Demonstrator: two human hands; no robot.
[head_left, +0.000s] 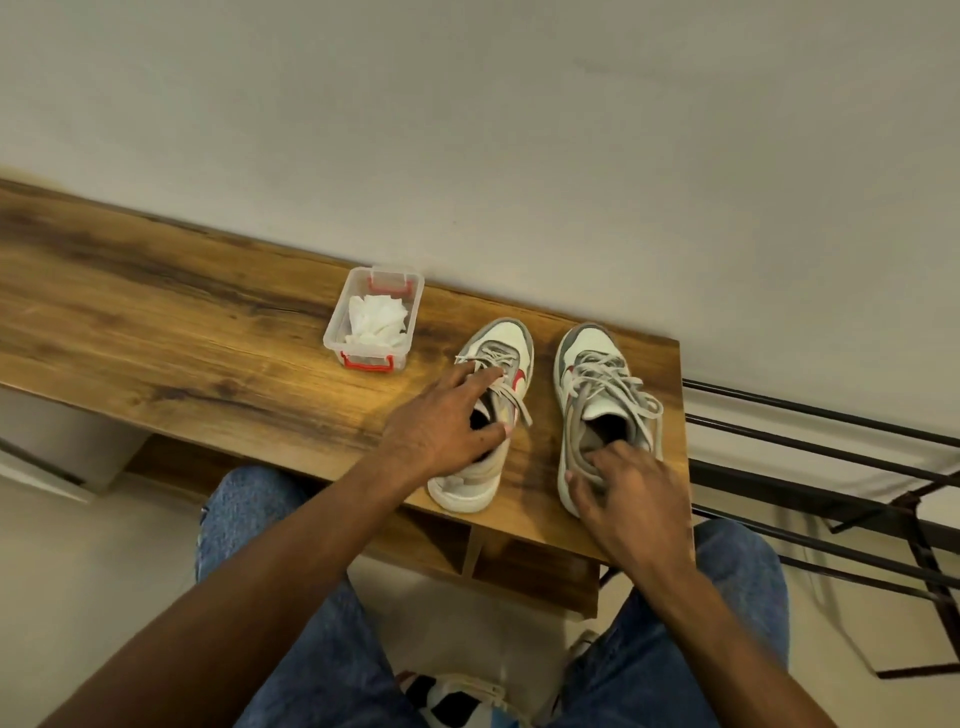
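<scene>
- Two grey-and-white sneakers stand side by side, toes to the wall, at the right end of the wooden table. The person faces them with one hand on each.
- The left hand lies over the left sneaker. Its fingers are spread along the loose laces and its thumb reaches across the shoe's mouth. From here it looks like a resting touch, not a closed grip.
- The right hand has the heel of the right sneaker. Its fingertips are curled over the collar into the opening, and its thumb presses the outer side near the sole.
- Left of the shoes, apart from them, sits a clear plastic box with red clasps and no lid on. It holds crumpled white tissues.
- A black metal rack stands just past the table's right edge.
- My reading is that the shoes are only being taken in hand, the first step of cleaning or stuffing them. No tissue has been picked up yet.
- The next move probably means freeing the left hand to reach over to the box while the right keeps its shoe steady.
- The heels stand near the table's front edge, so any tug towards the person should be gentle.
</scene>
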